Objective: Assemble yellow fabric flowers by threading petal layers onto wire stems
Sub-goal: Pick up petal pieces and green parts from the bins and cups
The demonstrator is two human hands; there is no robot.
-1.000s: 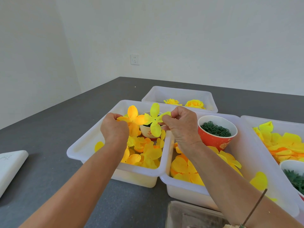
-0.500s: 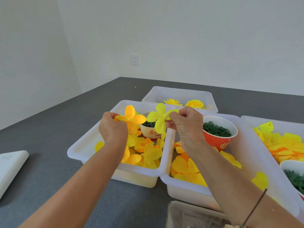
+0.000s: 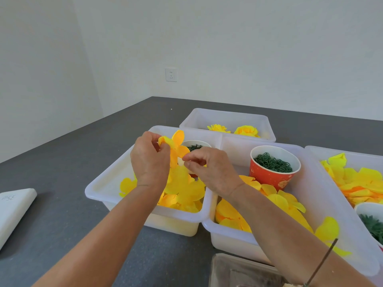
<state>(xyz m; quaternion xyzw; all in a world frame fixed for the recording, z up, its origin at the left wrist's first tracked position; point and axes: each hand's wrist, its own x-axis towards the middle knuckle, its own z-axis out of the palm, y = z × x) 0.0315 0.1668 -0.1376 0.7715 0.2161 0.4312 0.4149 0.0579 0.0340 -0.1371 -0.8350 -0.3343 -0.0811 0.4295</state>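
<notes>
My left hand [image 3: 149,162] holds up an orange-yellow petal layer [image 3: 176,146] by one petal, above the left white bin [image 3: 99,193]. My right hand [image 3: 211,168] is pinched shut right beside that layer's lower petal. Only a sliver of the paler yellow petal layer [image 3: 204,165] shows under its fingers. Loose yellow petals [image 3: 184,189] fill the bin below both hands. A white cup of dark green pieces [image 3: 194,147] stands behind the held layer. I cannot make out any wire stem.
The middle bin [image 3: 228,233] holds a red cup of green rings [image 3: 271,162] and more petals. The back bin [image 3: 269,129] holds two finished yellow flowers [image 3: 246,130]. A right bin [image 3: 310,150], a white block [image 3: 12,206] and a clear container [image 3: 238,270] lie around.
My hands have come together. The right hand dropped and moved left to the orange-yellow layer, and its paler layer is now mostly hidden. The left hand's layer rose slightly.
</notes>
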